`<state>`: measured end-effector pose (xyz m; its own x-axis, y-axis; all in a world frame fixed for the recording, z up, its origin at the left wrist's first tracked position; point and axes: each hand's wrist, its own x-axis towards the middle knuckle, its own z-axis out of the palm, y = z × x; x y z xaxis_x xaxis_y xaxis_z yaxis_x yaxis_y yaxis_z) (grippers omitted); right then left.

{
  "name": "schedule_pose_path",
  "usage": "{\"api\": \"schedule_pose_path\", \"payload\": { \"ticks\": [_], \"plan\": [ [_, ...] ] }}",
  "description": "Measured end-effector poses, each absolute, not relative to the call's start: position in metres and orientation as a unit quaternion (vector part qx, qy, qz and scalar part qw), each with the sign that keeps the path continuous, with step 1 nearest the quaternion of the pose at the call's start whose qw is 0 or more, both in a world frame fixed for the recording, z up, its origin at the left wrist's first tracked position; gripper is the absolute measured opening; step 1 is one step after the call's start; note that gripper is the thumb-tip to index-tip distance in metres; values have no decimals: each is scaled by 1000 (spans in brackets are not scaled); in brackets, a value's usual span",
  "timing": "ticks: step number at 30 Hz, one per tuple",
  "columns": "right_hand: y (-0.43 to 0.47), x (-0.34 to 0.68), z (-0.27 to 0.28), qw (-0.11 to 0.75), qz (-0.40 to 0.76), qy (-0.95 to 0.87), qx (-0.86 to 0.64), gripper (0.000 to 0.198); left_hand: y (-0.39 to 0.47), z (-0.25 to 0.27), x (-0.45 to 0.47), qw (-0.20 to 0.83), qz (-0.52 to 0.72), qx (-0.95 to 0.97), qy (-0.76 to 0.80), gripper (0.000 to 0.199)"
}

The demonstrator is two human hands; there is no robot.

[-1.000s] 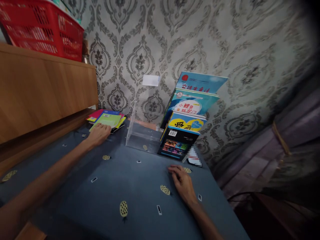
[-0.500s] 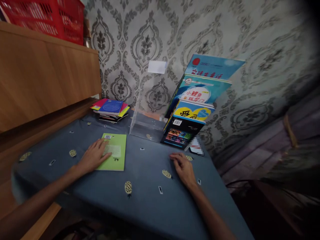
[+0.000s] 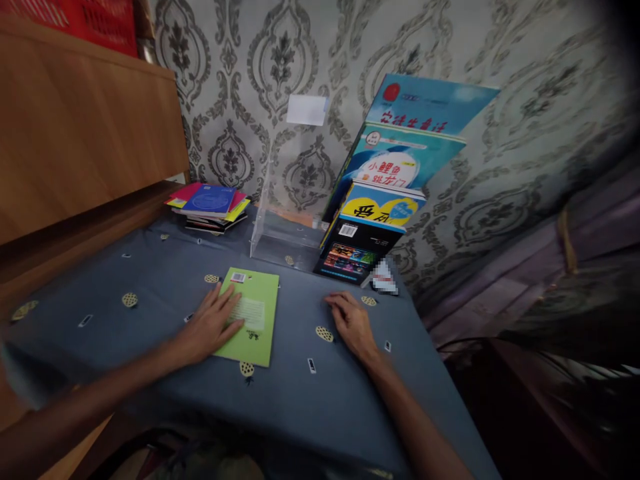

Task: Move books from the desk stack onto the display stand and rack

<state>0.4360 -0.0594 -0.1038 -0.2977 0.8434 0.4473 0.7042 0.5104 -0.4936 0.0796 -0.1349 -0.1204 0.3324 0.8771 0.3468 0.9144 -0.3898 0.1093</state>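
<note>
My left hand (image 3: 213,323) lies flat, fingers stretched out, across the left part of a thin lime-green book (image 3: 260,303). The book rests on the blue tablecloth with its barcode side up. My right hand (image 3: 353,323) rests on the cloth to the right, fingers loosely bent and a little apart from the thumb, with nothing in it. Beyond it stands a clear acrylic book rack (image 3: 285,250). Several books lean in tiers on the rack's right side, with a black book (image 3: 345,257) in front and a tall blue book (image 3: 420,103) at the back.
A small stack of books (image 3: 210,203) lies at the table's back left, a blue one on top. A wooden cabinet (image 3: 90,133) with a red basket (image 3: 100,23) borders the left side. Patterned wall stands behind, and a curtain (image 3: 500,280) hangs at right.
The green book has slid right and toward me under my left hand. My right hand keeps much the same place on the cloth. The view has shifted slightly.
</note>
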Motion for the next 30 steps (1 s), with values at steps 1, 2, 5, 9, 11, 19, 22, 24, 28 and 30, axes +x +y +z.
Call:
{"api": "schedule_pose_path", "payload": {
  "ticks": [1,2,5,9,11,19,22,24,28,30],
  "plan": [
    [-61,433,-102,337,105,-802,-482,32,-135,-120,93,46,-178,-817,-547,58],
    [-63,430,-100,334,109,-805,-478,33,-136,-118,107,39,-178,-818,-545,58],
    [-72,414,-93,332,120,-821,-449,35,-139,-110,143,14,-172,-833,-526,54],
    [-84,380,-87,315,158,-857,-377,38,-134,-89,164,-14,-154,-869,-471,37],
    [-87,360,-86,301,181,-869,-348,44,-125,-81,165,-8,-143,-878,-456,29],
    [-78,345,-96,219,175,-880,-383,53,-99,-87,155,64,-186,-896,-399,30],
    [-79,378,-100,209,145,-861,-440,50,-99,-91,155,71,-186,-899,-389,32],
    [-80,402,-101,208,135,-850,-465,52,-100,-91,155,58,-186,-900,-389,35],
    [-83,431,-101,224,149,-841,-470,53,-98,-89,154,41,-186,-901,-389,38],
    [-84,433,-102,231,159,-837,-469,51,-95,-89,152,36,-180,-905,-384,40]
  ]
}}
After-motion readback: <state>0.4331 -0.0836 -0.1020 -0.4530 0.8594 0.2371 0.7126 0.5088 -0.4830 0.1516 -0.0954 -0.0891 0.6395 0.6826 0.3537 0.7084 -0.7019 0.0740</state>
